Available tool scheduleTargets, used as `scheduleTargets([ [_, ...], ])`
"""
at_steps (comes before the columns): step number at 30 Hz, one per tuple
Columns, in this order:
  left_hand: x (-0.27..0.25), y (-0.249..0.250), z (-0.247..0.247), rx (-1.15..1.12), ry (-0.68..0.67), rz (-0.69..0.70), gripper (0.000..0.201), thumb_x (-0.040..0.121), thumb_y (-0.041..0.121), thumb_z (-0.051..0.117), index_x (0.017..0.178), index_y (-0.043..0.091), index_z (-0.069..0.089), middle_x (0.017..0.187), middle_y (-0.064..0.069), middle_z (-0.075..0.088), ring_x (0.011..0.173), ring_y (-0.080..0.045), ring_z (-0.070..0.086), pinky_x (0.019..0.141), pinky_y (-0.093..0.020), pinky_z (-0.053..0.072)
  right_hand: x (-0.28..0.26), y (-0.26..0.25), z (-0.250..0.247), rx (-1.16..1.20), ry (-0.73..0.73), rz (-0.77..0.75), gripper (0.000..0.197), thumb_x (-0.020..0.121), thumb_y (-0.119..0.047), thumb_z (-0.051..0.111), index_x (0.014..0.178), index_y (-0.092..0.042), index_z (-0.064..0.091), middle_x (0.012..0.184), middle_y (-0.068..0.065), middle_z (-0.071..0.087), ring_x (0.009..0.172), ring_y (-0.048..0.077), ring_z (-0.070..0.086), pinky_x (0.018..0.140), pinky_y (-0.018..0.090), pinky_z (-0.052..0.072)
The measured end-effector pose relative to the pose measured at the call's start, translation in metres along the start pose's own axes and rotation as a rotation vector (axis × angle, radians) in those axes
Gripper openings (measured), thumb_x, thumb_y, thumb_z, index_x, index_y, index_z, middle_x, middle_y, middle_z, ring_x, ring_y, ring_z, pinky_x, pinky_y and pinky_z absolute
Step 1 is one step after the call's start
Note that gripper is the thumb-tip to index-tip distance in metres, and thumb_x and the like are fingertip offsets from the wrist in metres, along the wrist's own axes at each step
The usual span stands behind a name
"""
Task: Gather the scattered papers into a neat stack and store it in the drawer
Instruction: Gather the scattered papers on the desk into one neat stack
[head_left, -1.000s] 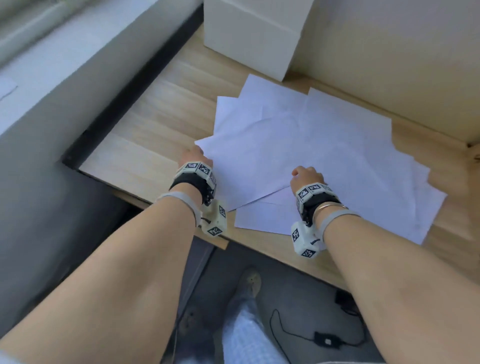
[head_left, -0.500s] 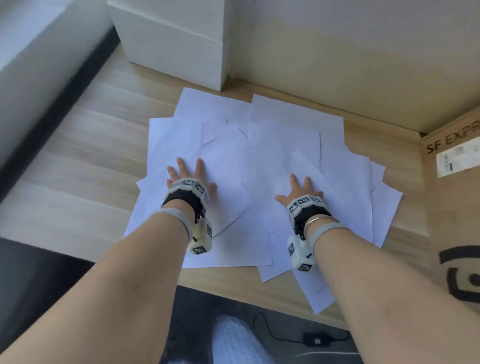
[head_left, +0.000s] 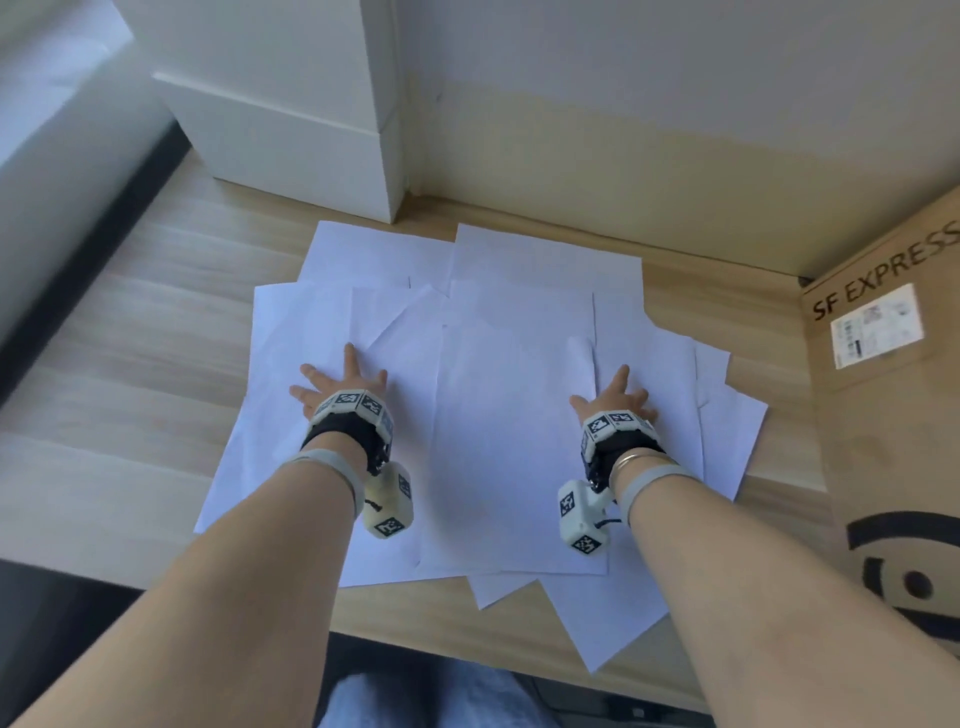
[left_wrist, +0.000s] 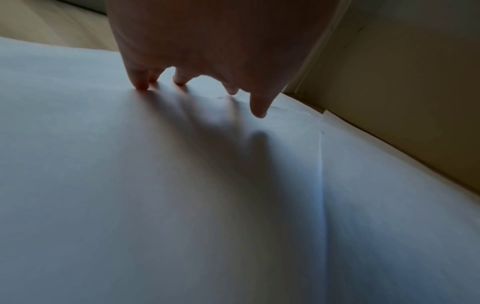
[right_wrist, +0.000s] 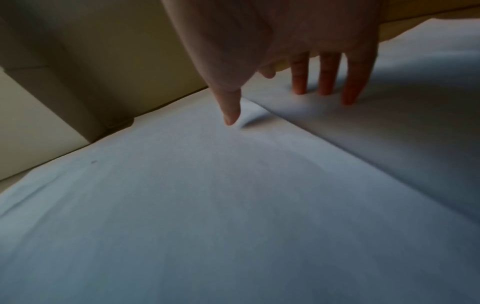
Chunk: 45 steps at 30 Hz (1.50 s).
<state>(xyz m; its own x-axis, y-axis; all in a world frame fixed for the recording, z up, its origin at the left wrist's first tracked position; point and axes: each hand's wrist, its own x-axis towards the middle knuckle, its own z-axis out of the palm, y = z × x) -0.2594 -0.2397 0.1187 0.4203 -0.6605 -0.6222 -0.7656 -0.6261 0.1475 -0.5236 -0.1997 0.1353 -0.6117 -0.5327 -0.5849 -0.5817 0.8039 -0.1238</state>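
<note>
Several white paper sheets lie overlapped and fanned out on the wooden desk. My left hand lies spread on the left sheets, its straight fingertips touching the paper. My right hand lies spread on the right sheets, with fingertips pressing the paper and the thumb by a sheet's edge. Neither hand grips a sheet. No drawer is in view.
A white box stands at the back left against the wall. A brown SF Express cardboard box stands at the right, close to the sheets. Some sheets overhang the desk's front edge. Bare wood lies left of the papers.
Both hands, curled at the sheets' near edges a second ago, now lie flat and farther apart on the papers. The sheets have shifted into a more squared overlap.
</note>
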Motion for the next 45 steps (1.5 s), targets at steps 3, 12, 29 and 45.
scheduleTargets([
  [3,-0.011,0.018,0.007,0.005,-0.014,0.053,0.065,0.092,0.055,0.031,0.146,0.045,-0.003,0.16,-0.01,-0.009,0.145,-0.039,-0.001,0.116,-0.051,0.012,-0.005,-0.005,0.006,0.057,0.026,-0.13,0.08,0.088,-0.037,0.058,0.15,-0.025,0.008,0.147,0.014,0.026,0.134,0.035,0.028,0.108,0.045,0.03],
  [12,-0.01,0.029,0.0,-0.019,0.095,0.131,0.062,0.092,0.051,0.035,0.147,0.04,0.011,0.152,-0.015,0.019,0.138,-0.036,0.021,0.111,-0.046,0.024,0.0,0.002,-0.001,0.098,0.049,-0.126,0.066,0.091,-0.031,0.053,0.147,-0.025,0.019,0.147,0.011,0.03,0.133,0.034,0.032,0.108,0.05,0.031],
  [29,-0.027,0.047,0.02,-0.117,0.069,0.254,0.064,0.09,0.038,0.045,0.144,0.048,0.011,0.149,-0.005,0.02,0.125,-0.036,0.033,0.104,-0.046,0.037,-0.006,0.022,-0.002,0.157,0.018,0.021,0.058,0.095,-0.034,0.042,0.147,-0.024,0.018,0.148,0.01,0.029,0.131,0.038,0.035,0.105,0.044,0.034],
  [45,-0.011,0.037,-0.001,-0.418,-0.038,0.063,0.076,0.084,0.027,0.063,0.146,0.026,0.019,0.14,-0.018,0.044,0.125,-0.04,0.048,0.103,-0.049,0.04,-0.017,0.019,0.011,0.329,-0.044,0.034,0.069,0.084,-0.037,0.063,0.141,-0.014,0.03,0.139,0.014,0.034,0.117,0.035,0.053,0.095,0.04,0.045],
])
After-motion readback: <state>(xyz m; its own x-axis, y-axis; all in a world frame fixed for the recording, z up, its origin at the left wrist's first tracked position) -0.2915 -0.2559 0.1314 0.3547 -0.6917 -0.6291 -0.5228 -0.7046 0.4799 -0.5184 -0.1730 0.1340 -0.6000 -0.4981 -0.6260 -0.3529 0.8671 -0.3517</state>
